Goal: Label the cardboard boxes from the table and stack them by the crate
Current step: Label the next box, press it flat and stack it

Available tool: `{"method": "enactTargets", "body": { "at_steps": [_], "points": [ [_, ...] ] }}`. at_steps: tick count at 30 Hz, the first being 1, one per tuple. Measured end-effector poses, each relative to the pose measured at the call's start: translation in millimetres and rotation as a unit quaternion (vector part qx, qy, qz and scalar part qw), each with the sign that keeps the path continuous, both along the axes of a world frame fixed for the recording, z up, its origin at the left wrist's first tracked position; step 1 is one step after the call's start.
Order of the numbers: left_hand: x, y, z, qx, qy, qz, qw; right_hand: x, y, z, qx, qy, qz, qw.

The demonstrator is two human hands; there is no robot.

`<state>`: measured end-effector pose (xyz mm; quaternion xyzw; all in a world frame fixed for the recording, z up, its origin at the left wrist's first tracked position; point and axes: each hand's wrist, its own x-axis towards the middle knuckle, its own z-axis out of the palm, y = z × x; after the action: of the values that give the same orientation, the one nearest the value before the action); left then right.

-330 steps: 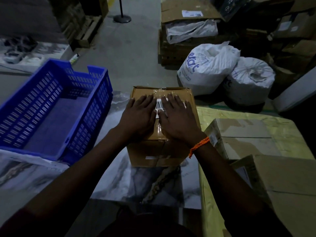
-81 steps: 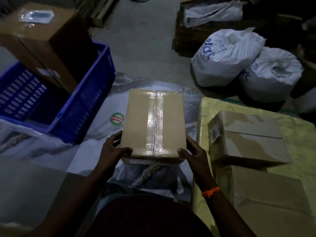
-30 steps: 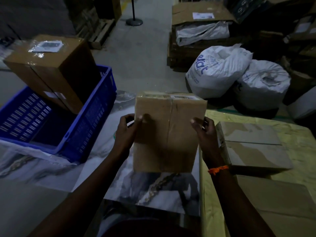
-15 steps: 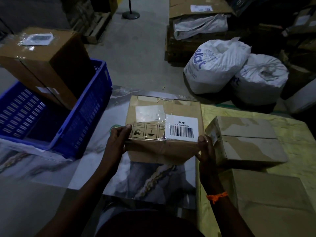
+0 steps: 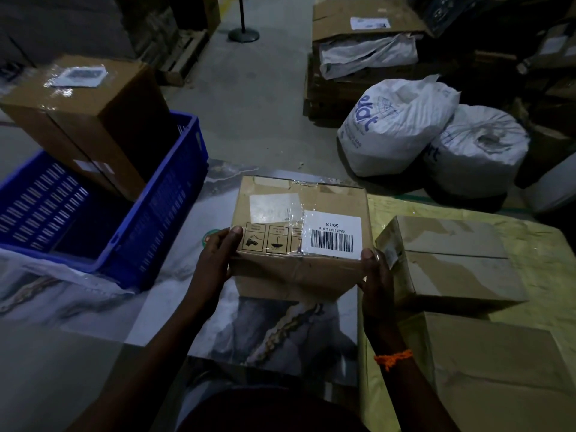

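Observation:
I hold a small cardboard box point(image 5: 327, 198) in the centre, just above the marbled sheet. Its top face carries a white barcode label point(image 5: 332, 232) and printed handling symbols under clear tape. My left hand point(image 5: 218, 257) grips the box's near left corner, thumb on top. My right hand point(image 5: 372, 275) grips the near right corner. A blue plastic crate point(image 5: 162, 213) stands at the left, with a larger labelled cardboard box point(image 5: 84, 120) leaning in it. Two plain cardboard boxes point(image 5: 448, 260) point(image 5: 498, 369) lie on the yellow-covered table point(image 5: 530, 232) at the right.
Two white woven sacks point(image 5: 396, 126) point(image 5: 477, 148) sit on the concrete floor beyond the table. A stack of flattened cartons point(image 5: 364, 57) lies behind them. A post base point(image 5: 243, 35) and wooden pallets point(image 5: 184, 54) stand at the far end of the aisle.
Since 2.7 s ago I have turned the box over from its taped seam face to the barcode label face. In the last half second it has barely moved.

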<state>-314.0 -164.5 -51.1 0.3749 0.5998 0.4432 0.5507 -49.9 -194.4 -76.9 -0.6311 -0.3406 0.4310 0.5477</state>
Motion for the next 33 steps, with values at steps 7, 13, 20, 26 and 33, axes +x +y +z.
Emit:
{"method": "enactTargets", "body": {
  "at_steps": [7,13,20,26,33],
  "points": [
    [-4,2,8,-0.002,-0.005,-0.051,0.999,7,1,7,0.011,-0.033,0.026,0.999],
    [-10,43,31,0.003,0.033,-0.065,0.997,37,37,32,-0.054,-0.049,0.127,0.989],
    [13,64,43,-0.008,0.065,-0.087,0.994,24,73,39,-0.075,-0.043,0.186,0.979],
    [0,59,33,0.094,0.023,-0.077,0.992,24,69,44,-0.034,-0.02,0.106,0.994],
    [0,34,-8,-0.041,0.002,-0.013,0.999,21,44,15,-0.096,0.019,0.067,0.993]
  ]
}}
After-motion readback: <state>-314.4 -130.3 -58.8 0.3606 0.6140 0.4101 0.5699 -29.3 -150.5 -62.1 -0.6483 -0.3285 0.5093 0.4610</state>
